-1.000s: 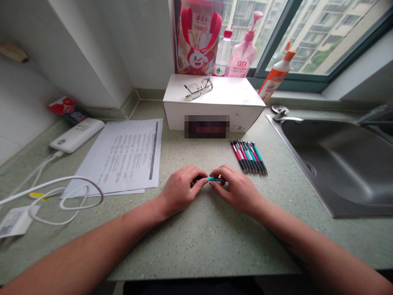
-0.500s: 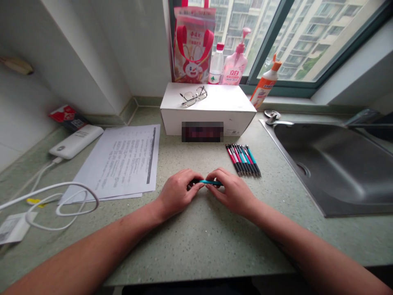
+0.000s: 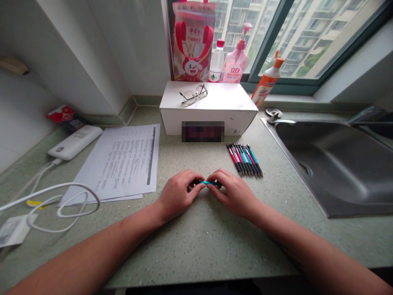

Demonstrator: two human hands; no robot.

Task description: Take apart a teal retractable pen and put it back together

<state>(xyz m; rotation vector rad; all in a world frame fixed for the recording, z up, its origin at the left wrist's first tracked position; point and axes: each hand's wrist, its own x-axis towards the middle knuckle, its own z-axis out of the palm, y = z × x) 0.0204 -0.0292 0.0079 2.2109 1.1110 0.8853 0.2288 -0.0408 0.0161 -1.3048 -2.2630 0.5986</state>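
Note:
A teal pen (image 3: 209,182) lies level just above the countertop, pinched between both hands. My left hand (image 3: 179,191) is closed on one end, and its fingers hide much of that end. Thumb and fingers of my right hand (image 3: 232,191) close on the other end, with a dark part of the pen showing between them. The fingertips of the two hands nearly meet around the pen's middle. Behind my right hand, several pens (image 3: 245,159) in red, white and teal with black grips lie side by side in a slanted row.
Printed sheets (image 3: 123,159) lie at the left, with a white power bank (image 3: 75,142) and looped cable (image 3: 76,211) beside them. Beyond the hands stands a white box (image 3: 208,98) bearing glasses (image 3: 194,96). A steel sink (image 3: 344,164) is set into the counter at right.
Both hands stay in nearly the same place on the pen. The view shifts very slightly; nothing else has visibly moved.

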